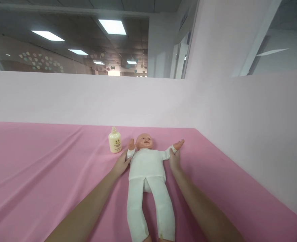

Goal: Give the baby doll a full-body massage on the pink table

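Observation:
A baby doll with a white cloth body lies on its back on the pink sheet, head toward the wall and legs toward me. My left hand is closed round the doll's arm on the left, just below its raised plastic hand. On the other side, my right hand grips the doll's outstretched arm near the wrist. Part of my fingers on both sides is hidden behind the arms. The doll's feet are cut off by the bottom edge of the view.
A cream pump bottle with a printed label stands left of the doll's head. Behind the pink surface rises a white wall with a window above it. Another white wall runs along the right side. Folds crease the sheet at the left.

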### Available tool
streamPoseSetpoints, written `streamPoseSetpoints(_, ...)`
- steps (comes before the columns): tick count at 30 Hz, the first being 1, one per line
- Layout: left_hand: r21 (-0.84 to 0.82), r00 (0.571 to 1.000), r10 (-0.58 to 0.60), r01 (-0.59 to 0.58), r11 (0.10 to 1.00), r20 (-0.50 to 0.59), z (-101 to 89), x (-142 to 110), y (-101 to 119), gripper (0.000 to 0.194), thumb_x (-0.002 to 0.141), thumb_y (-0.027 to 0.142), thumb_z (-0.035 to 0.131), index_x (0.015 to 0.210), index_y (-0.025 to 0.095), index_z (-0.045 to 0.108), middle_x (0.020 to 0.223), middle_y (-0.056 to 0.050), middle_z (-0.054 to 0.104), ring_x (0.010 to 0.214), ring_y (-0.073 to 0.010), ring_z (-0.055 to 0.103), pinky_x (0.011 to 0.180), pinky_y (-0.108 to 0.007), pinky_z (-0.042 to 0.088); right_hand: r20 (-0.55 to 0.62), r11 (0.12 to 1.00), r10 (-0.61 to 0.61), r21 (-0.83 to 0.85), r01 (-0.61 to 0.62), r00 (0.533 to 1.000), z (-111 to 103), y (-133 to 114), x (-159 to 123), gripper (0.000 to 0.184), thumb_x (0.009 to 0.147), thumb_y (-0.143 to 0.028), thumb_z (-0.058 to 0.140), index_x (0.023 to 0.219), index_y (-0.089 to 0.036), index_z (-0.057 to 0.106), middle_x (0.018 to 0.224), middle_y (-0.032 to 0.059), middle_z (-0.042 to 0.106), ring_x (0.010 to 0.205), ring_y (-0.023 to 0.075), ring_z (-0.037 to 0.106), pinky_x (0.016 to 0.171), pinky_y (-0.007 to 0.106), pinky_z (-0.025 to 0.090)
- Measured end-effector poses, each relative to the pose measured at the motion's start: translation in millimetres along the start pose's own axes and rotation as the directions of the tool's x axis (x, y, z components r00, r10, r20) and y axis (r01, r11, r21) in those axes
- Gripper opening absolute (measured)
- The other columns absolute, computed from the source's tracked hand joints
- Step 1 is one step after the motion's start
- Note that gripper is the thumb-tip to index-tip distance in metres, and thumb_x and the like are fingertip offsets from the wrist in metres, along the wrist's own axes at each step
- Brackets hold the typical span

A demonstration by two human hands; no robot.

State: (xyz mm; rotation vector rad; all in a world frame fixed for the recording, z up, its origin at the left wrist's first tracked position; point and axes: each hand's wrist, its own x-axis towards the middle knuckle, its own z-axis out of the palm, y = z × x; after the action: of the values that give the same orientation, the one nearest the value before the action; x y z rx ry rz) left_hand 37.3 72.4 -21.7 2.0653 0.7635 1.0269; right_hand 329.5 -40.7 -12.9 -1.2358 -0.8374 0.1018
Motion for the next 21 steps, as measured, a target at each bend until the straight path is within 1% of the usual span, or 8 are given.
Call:
streamPoseSetpoints(2,0.011,0.999,-0.022,0.022,1.0,-0.033,0.8,0,-3,0.049,0.089,0.034,0.055,0.135,0.022,0.044,0.134,-0.01,0.057,0.122,-0.0275,0.055,0.104,-0.044,0.041,-0.026,1.0,-0.009,-0.02,0.008,1.0,-1,-2,-2,0.077,0.088,-0.043,0.046,0.154,-0.023,0.014,0.162,0.007,0.018,0.148,0.0226,0.023,0.118,0.042,0.026)
streamPoseSetpoints(4,-0.003,0.994,-0.053,0.053,0.999,-0.094,1.3,1,-7,0.049,0.09,0.035,0.055,0.135,0.02,0.042,0.129,-0.012,0.059,0.118,-0.0275,0.057,0.102,-0.045,0.043,0.01,0.999,0.003,-0.033,-0.002,1.0,-1,-3,-4,0.075,0.086,-0.042,0.049,0.152,-0.021,0.022,0.157,0.011,0.03,0.144,0.0249,0.032,0.115,0.042,0.031)
streamPoseSetpoints(7,-0.036,0.98,-0.082,0.077,0.996,-0.18,0.8,1,-9,0.052,0.091,0.037,0.052,0.138,0.019,0.035,0.129,-0.014,0.058,0.117,-0.0269,0.058,0.1,-0.044,0.045,0.193,0.997,0.038,-0.069,-0.025,0.981,2,-4,-9,0.064,0.085,-0.038,0.053,0.145,-0.022,0.039,0.14,0.0123,0.053,0.128,0.0267,0.051,0.108,0.044,0.04)
streamPoseSetpoints(10,0.031,0.981,-0.053,0.06,0.998,-0.184,0.0,-1,-5,0.054,0.093,0.037,0.05,0.14,0.018,0.034,0.133,-0.015,0.055,0.122,-0.0285,0.054,0.102,-0.047,0.043,0.468,0.988,-0.021,-0.128,0.091,0.884,8,-3,-13,0.053,0.083,-0.031,0.054,0.135,-0.026,0.052,0.134,0.0068,0.059,0.125,0.0248,0.054,0.109,0.045,0.039)
streamPoseSetpoints(12,0.105,0.997,0.025,-0.017,0.994,-0.071,-0.2,-2,1,0.052,0.093,0.036,0.049,0.141,0.019,0.038,0.135,-0.015,0.054,0.126,-0.0295,0.051,0.106,-0.048,0.04,0.557,0.973,-0.071,-0.145,0.181,0.828,11,0,-14,0.052,0.082,-0.026,0.054,0.134,-0.028,0.054,0.135,0.0049,0.058,0.128,0.0238,0.051,0.112,0.045,0.036)
streamPoseSetpoints(14,0.142,0.992,0.107,-0.115,0.983,0.059,0.1,-4,7,0.05,0.093,0.034,0.048,0.141,0.021,0.041,0.138,-0.013,0.053,0.129,-0.0291,0.049,0.109,-0.048,0.037,0.558,0.97,-0.08,-0.149,0.194,0.826,12,3,-14,0.054,0.082,-0.025,0.054,0.135,-0.028,0.052,0.137,0.0046,0.057,0.129,0.0235,0.05,0.112,0.045,0.036)
streamPoseSetpoints(16,0.142,0.987,0.132,-0.144,0.979,0.088,0.5,-4,9,0.051,0.093,0.033,0.048,0.143,0.023,0.041,0.141,-0.011,0.052,0.13,-0.0284,0.048,0.11,-0.048,0.036,0.527,0.98,-0.043,-0.143,0.139,0.849,13,5,-14,0.054,0.082,-0.027,0.055,0.136,-0.027,0.051,0.136,0.0055,0.057,0.126,0.0239,0.052,0.11,0.045,0.039)
streamPoseSetpoints(21,0.022,0.992,0.004,-0.001,1.0,-0.129,-0.2,-1,2,0.055,0.09,0.036,0.054,0.14,0.02,0.039,0.132,-0.013,0.057,0.123,-0.0281,0.054,0.106,-0.047,0.04,0.359,0.998,0.064,-0.045,-0.051,0.931,12,7,-12,0.061,0.081,-0.036,0.061,0.138,-0.024,0.043,0.134,0.0091,0.058,0.12,0.0248,0.058,0.106,0.045,0.043)
